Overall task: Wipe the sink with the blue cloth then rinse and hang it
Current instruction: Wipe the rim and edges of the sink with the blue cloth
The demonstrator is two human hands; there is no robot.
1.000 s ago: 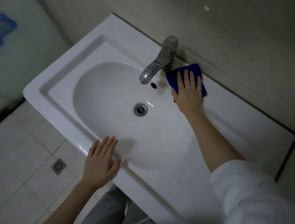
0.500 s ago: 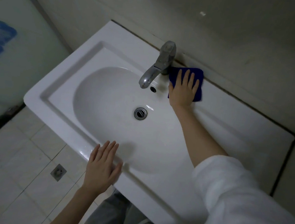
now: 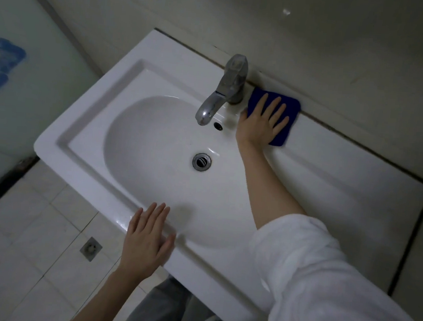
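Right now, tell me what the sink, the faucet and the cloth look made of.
Sink: probably glazed ceramic, glossy white, with sharp highlights on its rim. Faucet: metal, silvery, shiny spout reflecting light. Blue cloth: soft matte fabric, perhaps microfibre, flattened under the right hand.

Glossy plain white on the sink (image 3: pixel 86 135), with dull silver-grey on the faucet (image 3: pixel 233 83), bright chrome around a black centre at the drain (image 3: pixel 201 161), and a black dot for the overflow hole (image 3: pixel 218 126). Deep, unpatterned royal blue on the blue cloth (image 3: pixel 293 107); plain white on the sleeve (image 3: pixel 322 283); grey on the trousers (image 3: pixel 166 306). Dull beige on the wall (image 3: pixel 341 44), pale green with a smeared blue patch on the left panel (image 3: pixel 33 95), and off-white floor tiles (image 3: pixel 21 246) in a grid of thin darker grout lines around a grey square floor drain (image 3: pixel 91 249).
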